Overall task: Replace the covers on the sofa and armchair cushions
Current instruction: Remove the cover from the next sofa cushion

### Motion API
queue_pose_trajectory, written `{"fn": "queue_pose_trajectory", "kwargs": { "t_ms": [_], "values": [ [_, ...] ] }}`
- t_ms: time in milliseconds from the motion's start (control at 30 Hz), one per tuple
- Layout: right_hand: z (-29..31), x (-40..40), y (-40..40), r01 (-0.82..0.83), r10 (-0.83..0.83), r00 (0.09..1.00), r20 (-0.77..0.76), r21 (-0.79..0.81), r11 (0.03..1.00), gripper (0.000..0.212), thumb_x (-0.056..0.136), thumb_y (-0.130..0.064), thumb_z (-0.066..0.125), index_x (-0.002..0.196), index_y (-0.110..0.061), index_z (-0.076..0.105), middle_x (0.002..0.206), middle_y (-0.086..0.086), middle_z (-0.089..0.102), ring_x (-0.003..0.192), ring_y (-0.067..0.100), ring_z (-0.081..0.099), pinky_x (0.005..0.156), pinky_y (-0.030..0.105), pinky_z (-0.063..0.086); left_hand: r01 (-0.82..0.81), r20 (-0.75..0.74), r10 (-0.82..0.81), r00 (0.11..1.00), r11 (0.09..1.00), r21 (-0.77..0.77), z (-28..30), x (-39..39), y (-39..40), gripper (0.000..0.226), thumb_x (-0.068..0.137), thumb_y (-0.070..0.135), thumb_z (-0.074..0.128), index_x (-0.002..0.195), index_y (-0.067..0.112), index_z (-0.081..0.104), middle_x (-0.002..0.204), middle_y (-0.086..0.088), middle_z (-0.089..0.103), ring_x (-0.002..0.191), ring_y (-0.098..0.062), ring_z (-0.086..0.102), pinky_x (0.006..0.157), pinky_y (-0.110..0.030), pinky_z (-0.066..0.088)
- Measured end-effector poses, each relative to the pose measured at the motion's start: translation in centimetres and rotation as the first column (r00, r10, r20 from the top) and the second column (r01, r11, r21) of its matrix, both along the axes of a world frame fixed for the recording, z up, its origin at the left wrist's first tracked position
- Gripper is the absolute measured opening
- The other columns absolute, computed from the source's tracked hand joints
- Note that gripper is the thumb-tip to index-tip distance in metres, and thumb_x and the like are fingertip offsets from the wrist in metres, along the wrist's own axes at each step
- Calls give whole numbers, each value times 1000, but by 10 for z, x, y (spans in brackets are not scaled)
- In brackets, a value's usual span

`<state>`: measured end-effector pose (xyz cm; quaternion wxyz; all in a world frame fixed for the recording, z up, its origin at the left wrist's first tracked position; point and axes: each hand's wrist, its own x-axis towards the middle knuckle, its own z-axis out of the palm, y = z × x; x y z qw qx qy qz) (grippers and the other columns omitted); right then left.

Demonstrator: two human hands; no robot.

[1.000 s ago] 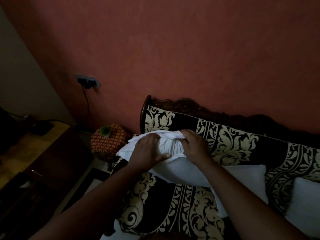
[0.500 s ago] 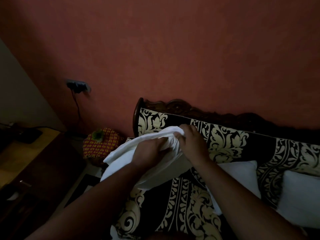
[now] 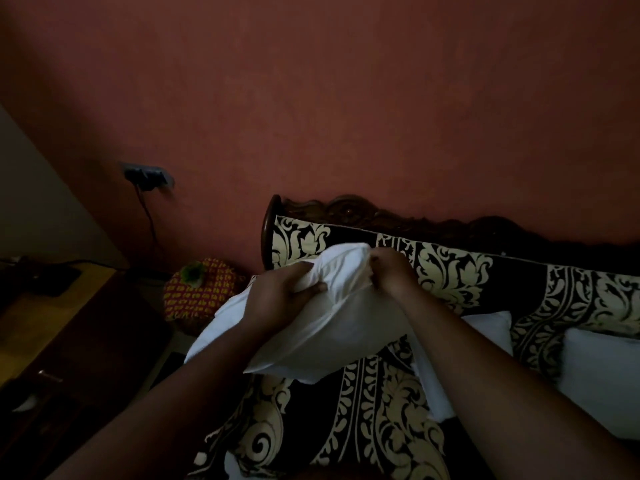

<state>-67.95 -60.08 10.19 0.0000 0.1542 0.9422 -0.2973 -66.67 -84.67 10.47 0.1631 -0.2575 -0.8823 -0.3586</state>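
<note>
- The left hand (image 3: 277,299) has its fingers curled into the bunched top edge of a white cushion (image 3: 332,334), gripping a fold of its cloth
- The right hand (image 3: 391,275) grips the same top edge just beside it, fingers clenched on the gathered fabric; the two hands are near each other but apart
- The white cushion is held up above the seat of the sofa (image 3: 363,403), tilted, its lower corner hanging toward the patterned black-and-cream upholstery
- Two more white cushions (image 3: 491,327) lie on the seat to the right, against the patterned backrest
- A carved dark wooden frame (image 3: 346,209) tops the backrest, against a red wall (image 3: 346,98)
- Left of the sofa sits a red-and-yellow patterned object (image 3: 204,292), beyond it a dark wooden cabinet (image 3: 86,341)
- A wall socket (image 3: 147,174) with a cable hanging down is on the wall
</note>
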Motion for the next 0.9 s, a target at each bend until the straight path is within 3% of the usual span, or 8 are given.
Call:
{"fn": "queue_pose_trajectory", "kwargs": {
  "t_ms": [100, 200, 300, 400, 533, 700, 800, 900],
  "values": [
    [-4, 10, -10, 100, -181, 959, -216, -342, 934, 27, 99, -49, 54, 101, -25, 66, 90, -10, 64, 89, 15, 63, 72, 29, 43, -22, 264, -33, 964, 979, 203, 5, -14, -12, 31, 87, 44, 76, 106, 20, 72, 93, 4, 75, 86, -9, 70, 76, -32, 55],
    [-21, 28, -12, -16, -78, 944, -321, -280, 960, 48, 97, -61, 50, 126, -25, 62, 118, -6, 65, 110, 14, 61, 87, 31, 49, -36, 367, -178, 913, 862, 506, 21, -13, -21, 5, 91, 17, 76, 87, 16, 73, 79, 5, 73, 72, -6, 64, 64, -28, 52],
    [-47, 37, -2, 115, -147, 952, -268, -134, 984, 69, 91, -74, 41, 140, -27, 53, 141, 1, 54, 131, 23, 48, 109, 47, 41, -21, 383, -294, 876, 769, 639, 36, -5, -22, 29, 92, 2, 68, 73, 24, 73, 74, 10, 71, 70, -2, 64, 61, -20, 50],
    [-56, 38, 18, 398, -474, 876, -92, -419, 816, 111, 69, -99, 29, 150, -25, 40, 154, 5, 43, 141, 30, 40, 114, 54, 36, -28, 407, -362, 839, 717, 696, 36, -7, -28, 24, 93, 4, 67, 80, 21, 76, 86, -2, 75, 79, -13, 69, 66, -28, 54],
    [-50, 39, 34, 398, -480, 870, 110, -730, 555, 59, 92, -72, 46, 134, -30, 53, 127, -2, 57, 114, 26, 55, 102, 57, 47, -164, 508, -301, 807, 713, 682, 23, -15, -39, 18, 95, 12, 67, 105, -3, 68, 103, -17, 74, 91, -26, 69, 79, -41, 57],
    [-43, 29, 27, 374, -500, 862, -79, -568, 733, 39, 92, -63, 55, 104, -26, 52, 99, -1, 61, 95, 27, 61, 89, 47, 53, -235, 560, -33, 828, 887, 399, 8, -29, -37, 57, 87, 62, 63, 124, 20, 57, 121, -1, 62, 113, -14, 60, 101, -44, 50],
    [-37, 25, 14, 351, -477, 862, -170, -478, 805, 40, 97, -59, 51, 97, -19, 45, 83, -5, 54, 83, 25, 57, 74, 36, 45, -278, 546, -14, 838, 849, 449, 12, -21, -23, 69, 77, 59, 76, 129, 20, 53, 121, 7, 61, 112, -4, 59, 98, -30, 51],
    [-28, 26, 11, 343, -494, 825, -275, -452, 824, 43, 99, -58, 47, 101, -15, 43, 82, -5, 52, 78, 21, 54, 70, 34, 39, -358, 506, 75, 859, 795, 489, 8, -21, -22, 39, 78, 45, 83, 104, 18, 71, 97, -1, 75, 94, -16, 72, 89, -47, 58]
  ]
}}
